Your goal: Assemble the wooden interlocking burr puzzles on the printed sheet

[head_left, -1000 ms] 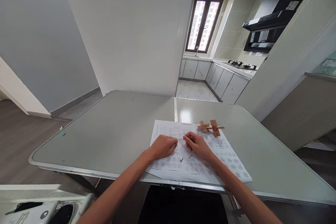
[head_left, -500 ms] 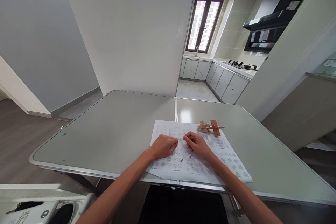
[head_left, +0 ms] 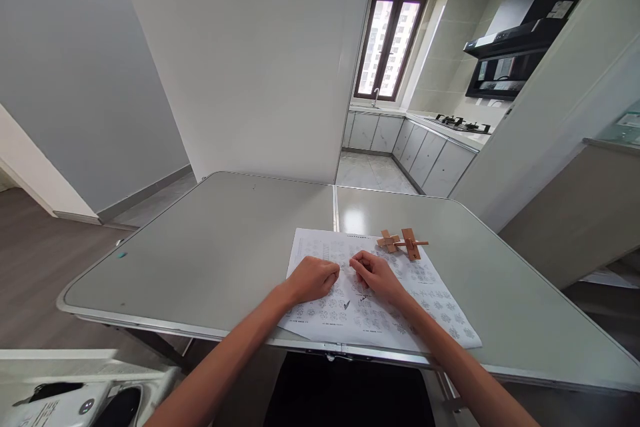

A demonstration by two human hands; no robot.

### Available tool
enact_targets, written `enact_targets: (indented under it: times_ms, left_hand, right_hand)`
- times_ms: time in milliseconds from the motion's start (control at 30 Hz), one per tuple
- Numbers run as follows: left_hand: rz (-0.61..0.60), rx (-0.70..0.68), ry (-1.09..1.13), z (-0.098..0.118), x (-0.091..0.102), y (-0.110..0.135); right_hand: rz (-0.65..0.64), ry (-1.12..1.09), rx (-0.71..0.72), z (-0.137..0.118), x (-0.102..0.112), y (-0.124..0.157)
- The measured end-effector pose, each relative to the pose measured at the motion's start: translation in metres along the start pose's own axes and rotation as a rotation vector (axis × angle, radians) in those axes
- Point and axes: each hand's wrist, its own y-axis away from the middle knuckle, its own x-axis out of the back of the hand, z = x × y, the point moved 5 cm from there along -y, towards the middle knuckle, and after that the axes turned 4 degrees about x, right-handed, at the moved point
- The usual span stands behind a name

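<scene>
A printed sheet of paper (head_left: 325, 330) covered in rows of small drawings lies on the table. My left hand (head_left: 314, 278) rests on its left part, curled into a fist, and the inside of the fist is hidden. Facing it across a narrow gap, my right hand (head_left: 374, 273) lies on the paper with thumb and fingers bent together; whether anything small sits between them is not visible. Beyond the right hand, a small wooden model plane (head_left: 411, 244) sits over the sheet's upper right edge. Small dark marks or bits show on the paper between my wrists.
The grey folding table (head_left: 200, 247) has a metal rim and a centre seam. A tiny teal piece (head_left: 121, 255) lies near its left edge. At lower left stands a white container (head_left: 60, 367) with items inside. A black seat (head_left: 345, 390) is below the near edge.
</scene>
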Motion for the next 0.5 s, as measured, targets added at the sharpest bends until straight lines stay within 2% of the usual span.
enact_targets:
  times_ms: [500]
  left_hand:
    - [-0.008,-0.002,-0.009,-0.0019,-0.0001,0.0006]
  right_hand:
    - [0.003,0.011,-0.008,-0.0016,0.0006,0.0009]
